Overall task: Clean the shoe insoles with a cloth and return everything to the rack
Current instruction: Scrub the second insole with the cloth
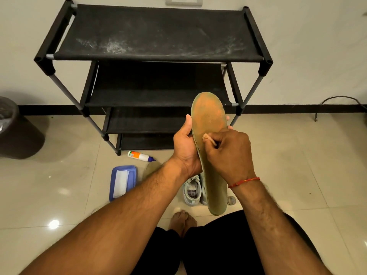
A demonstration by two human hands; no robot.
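Now the left hand [185,147] grips the insole [210,120] by its left edge, thumb up its side and fingertips [230,127] peeking past the right edge. The right hand [230,151] is curled, pinching a small tan bit [207,137] against the insole's middle, above the shoes [192,190].

A: rack shelves [158,32]: black cloth, matt, white dust streaks. poles [67,92] grey metal, joints [44,62] black plastic.
B: floor tiles [49,195] glossy, glare spots. insole [209,116] matt, fine-grained, edge a bit frayed.
A: tray [133,175] blue plastic, smooth. bottle [139,155] white plastic, slight sheen.
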